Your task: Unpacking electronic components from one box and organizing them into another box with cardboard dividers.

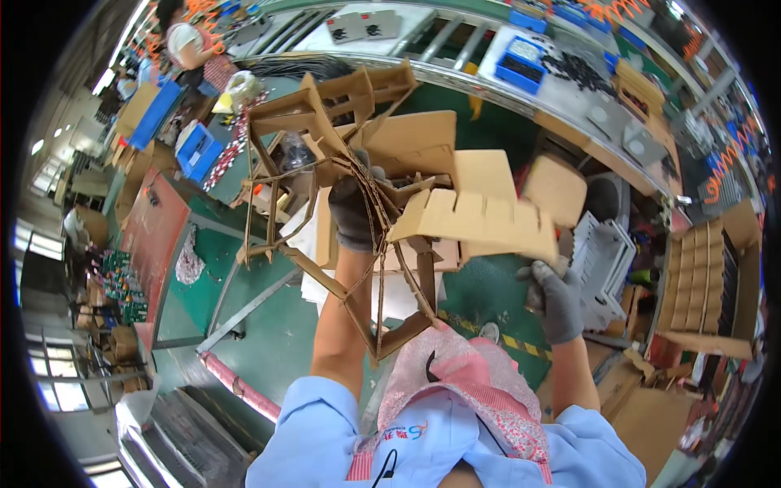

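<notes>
My left hand, in a dark grey glove, is closed around a cardboard divider grid. The grid is partly spread, with open cells hanging left and down over my forearm. A notched cardboard strip reaches right from beside the grid. At that strip's right end, my right hand, in a grey glove, has its fingers curled against the lower corner. Behind both stands an open cardboard box with a raised flap; its inside is mostly hidden by the grid.
A roller conveyor runs across the back, with a blue bin of dark parts on it. To the right are a white plastic rack and a box with cardboard dividers. A red-topped table stands left; a person works beyond.
</notes>
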Available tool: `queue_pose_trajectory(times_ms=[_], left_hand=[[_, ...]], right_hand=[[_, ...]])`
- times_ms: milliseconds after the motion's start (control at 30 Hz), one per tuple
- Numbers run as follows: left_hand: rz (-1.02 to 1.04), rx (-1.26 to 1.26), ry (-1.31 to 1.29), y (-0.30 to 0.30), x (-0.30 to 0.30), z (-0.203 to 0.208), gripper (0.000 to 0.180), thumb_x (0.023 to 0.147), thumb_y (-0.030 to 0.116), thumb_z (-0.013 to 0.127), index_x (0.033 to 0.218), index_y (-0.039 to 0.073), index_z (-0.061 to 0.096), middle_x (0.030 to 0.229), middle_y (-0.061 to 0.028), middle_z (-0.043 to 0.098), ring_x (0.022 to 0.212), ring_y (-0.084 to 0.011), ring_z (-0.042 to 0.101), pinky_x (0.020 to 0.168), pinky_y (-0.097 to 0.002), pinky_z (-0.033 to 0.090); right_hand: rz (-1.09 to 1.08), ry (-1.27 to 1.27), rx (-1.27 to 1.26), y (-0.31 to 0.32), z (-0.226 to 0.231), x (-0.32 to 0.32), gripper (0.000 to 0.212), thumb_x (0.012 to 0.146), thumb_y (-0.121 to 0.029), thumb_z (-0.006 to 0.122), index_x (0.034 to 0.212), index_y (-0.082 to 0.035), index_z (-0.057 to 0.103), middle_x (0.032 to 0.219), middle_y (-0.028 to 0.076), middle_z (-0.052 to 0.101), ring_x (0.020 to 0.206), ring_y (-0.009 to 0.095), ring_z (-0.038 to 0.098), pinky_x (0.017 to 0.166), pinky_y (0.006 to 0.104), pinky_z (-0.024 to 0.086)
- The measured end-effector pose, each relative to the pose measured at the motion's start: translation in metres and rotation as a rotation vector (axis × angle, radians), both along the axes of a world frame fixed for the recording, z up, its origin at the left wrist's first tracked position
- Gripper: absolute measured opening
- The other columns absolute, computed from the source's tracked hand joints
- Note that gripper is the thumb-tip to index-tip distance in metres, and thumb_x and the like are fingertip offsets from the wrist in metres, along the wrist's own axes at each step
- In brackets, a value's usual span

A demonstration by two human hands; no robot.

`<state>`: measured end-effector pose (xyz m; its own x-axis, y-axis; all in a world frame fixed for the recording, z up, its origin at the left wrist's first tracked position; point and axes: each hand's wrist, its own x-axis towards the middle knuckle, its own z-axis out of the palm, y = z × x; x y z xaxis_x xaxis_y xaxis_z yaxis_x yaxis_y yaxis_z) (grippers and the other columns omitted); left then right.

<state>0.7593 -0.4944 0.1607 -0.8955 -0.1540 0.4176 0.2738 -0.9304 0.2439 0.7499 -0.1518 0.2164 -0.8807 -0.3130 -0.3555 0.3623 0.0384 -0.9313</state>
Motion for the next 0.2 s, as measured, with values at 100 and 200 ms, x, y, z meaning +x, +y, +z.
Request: queue_pose_trajectory(times_ms=[100, 200], left_hand=[[-0.093, 0.011, 0.054, 0.057, -0.027, 0.014, 0.037, 0.084, 0.013, 0.058, 0.120, 0.011, 0.051, 0.100, -0.0075, 0.061, 0.095, -0.0238, 0.060, 0.084, -0.0382, 0.050], [-0.404, 0.007, 0.147, 0.136, -0.061, 0.010, 0.039, 0.084, 0.014, 0.057, 0.122, 0.011, 0.048, 0.111, -0.0070, 0.057, 0.100, -0.0249, 0.058, 0.085, -0.0401, 0.049]], right_hand=[[-0.045, -0.080, -0.046, 0.022, -0.005, 0.029, 0.025, 0.087, -0.020, 0.055, 0.101, 0.000, 0.061, 0.065, 0.000, 0.055, 0.041, 0.003, 0.038, 0.037, 0.0198, 0.027], [-0.115, -0.124, -0.251, 0.059, 0.000, 0.052, 0.026, 0.087, -0.022, 0.056, 0.100, -0.001, 0.060, 0.060, -0.003, 0.049, 0.041, 0.003, 0.038, 0.036, 0.0192, 0.027]])
